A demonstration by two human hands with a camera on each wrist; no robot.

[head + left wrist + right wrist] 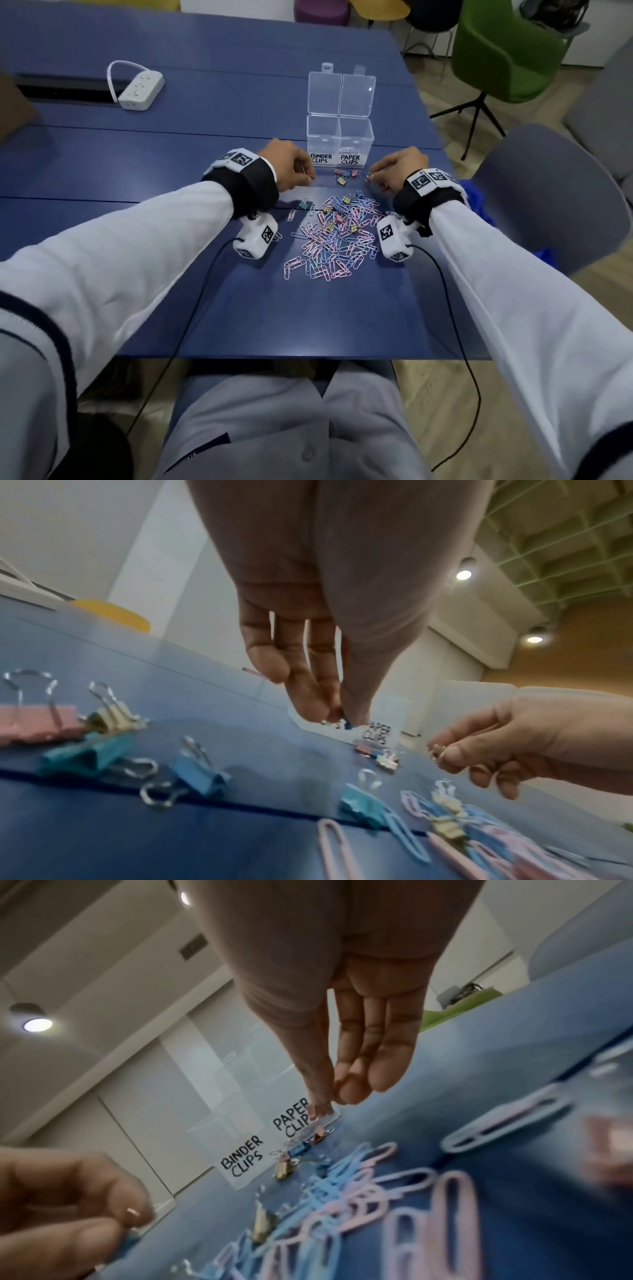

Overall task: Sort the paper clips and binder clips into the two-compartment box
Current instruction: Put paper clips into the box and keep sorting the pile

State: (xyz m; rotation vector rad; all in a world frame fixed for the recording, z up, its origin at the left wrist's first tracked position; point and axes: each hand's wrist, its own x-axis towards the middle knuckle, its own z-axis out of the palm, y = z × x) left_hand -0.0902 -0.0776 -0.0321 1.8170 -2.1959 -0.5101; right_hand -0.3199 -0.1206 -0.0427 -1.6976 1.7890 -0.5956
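Note:
A clear two-compartment box (339,137) stands open on the blue table (205,144). Its left half is labelled BINDER CLIPS and its right half PAPER CLIPS. A few pink paper clips (346,150) lie in the right half. A pile of pink and blue paper clips mixed with binder clips (337,236) lies between my wrists. Several small binder clips (346,176) sit just in front of the box. My left hand (310,178) pinches a blue binder clip (347,724) low over the table, left of the box front. My right hand (371,176) pinches a pink binder clip (317,1111) right of it.
A white power strip (140,89) lies at the far left beside a dark cable slot (68,90). A grey chair (548,192) stands close to the table's right edge, and a green chair (507,51) stands further back. Camera cables hang from both wrists over the near table edge.

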